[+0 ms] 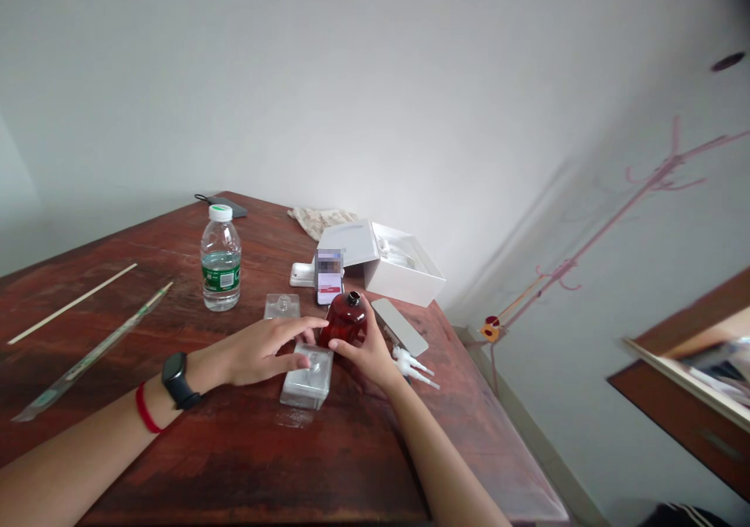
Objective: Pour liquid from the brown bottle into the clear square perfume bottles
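Just below the frame's centre, the right hand (368,351) is closed around a dark red bottle (344,320) on the desk (176,464). The open left hand (258,353) lies over a clear glass block (305,388), apparently touching the bottle.

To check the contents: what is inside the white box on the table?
The open white box holds some white items, too unclear to name; the lid leaning on it hides the part nearest it.

dark red bottle (344,322) with black neck (354,299), red wrist cord (144,407), black smartwatch (176,379), streaky red-brown wooden table (246,464)
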